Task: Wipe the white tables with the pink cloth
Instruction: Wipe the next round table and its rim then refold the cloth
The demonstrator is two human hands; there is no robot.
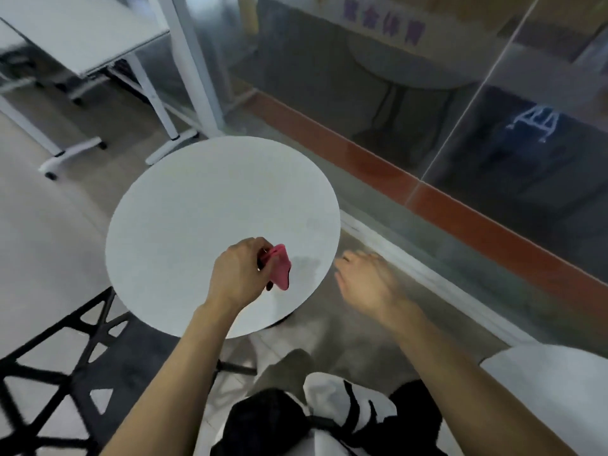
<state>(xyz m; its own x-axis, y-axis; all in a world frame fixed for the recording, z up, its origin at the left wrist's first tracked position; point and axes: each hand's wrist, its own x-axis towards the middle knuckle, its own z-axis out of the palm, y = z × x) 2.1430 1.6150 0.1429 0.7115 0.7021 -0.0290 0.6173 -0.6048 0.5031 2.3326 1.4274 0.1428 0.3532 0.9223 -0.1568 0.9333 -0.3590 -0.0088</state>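
A round white table (204,209) stands right in front of me. My left hand (237,273) hovers over its near right part and grips the pink cloth (279,266), which hangs bunched from my fingers just above the tabletop. A faint damp patch (307,263) shows on the table beside the cloth. My right hand (365,279) is blurred, held beyond the table's right edge over the floor, its fingers loosely curled and holding nothing.
A glass wall (427,110) with an orange base strip runs along the right. White rectangular tables on wheeled legs (82,44) stand at the far left. A black lattice chair (65,373) is at the near left, another white surface (552,383) at the near right.
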